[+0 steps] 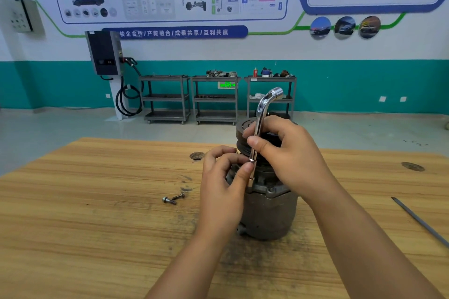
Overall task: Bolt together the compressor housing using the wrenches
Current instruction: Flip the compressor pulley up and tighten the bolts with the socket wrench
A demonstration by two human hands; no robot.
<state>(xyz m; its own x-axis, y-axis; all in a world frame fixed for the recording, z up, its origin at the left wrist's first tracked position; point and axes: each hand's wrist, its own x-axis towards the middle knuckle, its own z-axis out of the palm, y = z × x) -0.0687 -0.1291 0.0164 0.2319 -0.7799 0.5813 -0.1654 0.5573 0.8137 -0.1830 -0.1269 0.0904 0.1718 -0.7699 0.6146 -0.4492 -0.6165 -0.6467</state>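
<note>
Compressor housing [269, 211] upright on wooden table [97, 201], right hand [289, 153] gripping L-shaped socket wrench [261, 126] above it, left hand [223, 177] pinching wrench's lower end, two loose bolts [173, 198] just left.

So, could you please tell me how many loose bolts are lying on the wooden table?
2: small grey flanged bolts lie touching, left of the compressor housing. Others may be hidden behind it.
</note>
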